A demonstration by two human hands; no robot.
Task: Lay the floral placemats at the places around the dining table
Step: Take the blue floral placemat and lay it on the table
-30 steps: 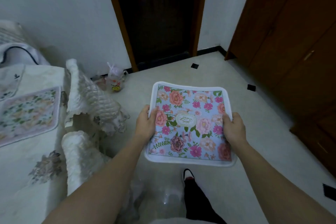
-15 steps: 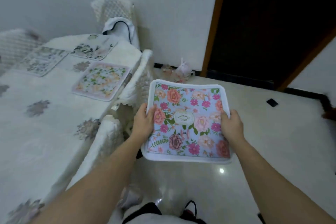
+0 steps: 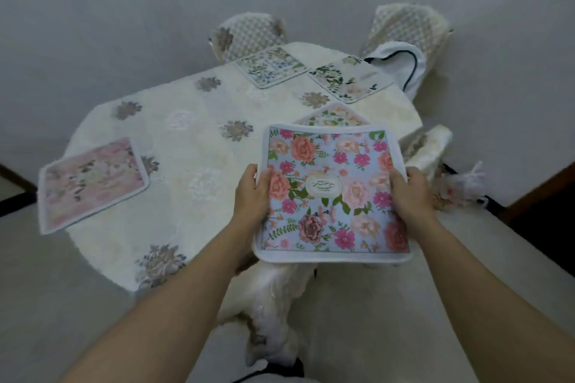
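Observation:
I hold a blue floral placemat (image 3: 333,190) with a white border flat in the air over the near right edge of the dining table (image 3: 193,165). My left hand (image 3: 253,193) grips its left edge and my right hand (image 3: 410,193) grips its right edge. On the cream tablecloth lie a pink placemat (image 3: 90,182) at the left, a green-and-blue one (image 3: 270,70) at the far side, a white leafy one (image 3: 350,78) at the far right, and another (image 3: 331,115) mostly hidden behind the held mat.
Cream-covered chairs stand at the far side (image 3: 249,34), the far right (image 3: 407,28), the right (image 3: 429,146) and just below the held mat (image 3: 273,298). A white cloth (image 3: 401,65) drapes over the far right chair. A small bundle (image 3: 463,186) lies on the floor near a dark doorway (image 3: 547,205).
My view has swung left from the floor and doorway onto the table, so the whole table and its laid mats now show. Both hands keep the same grip on the blue placemat.

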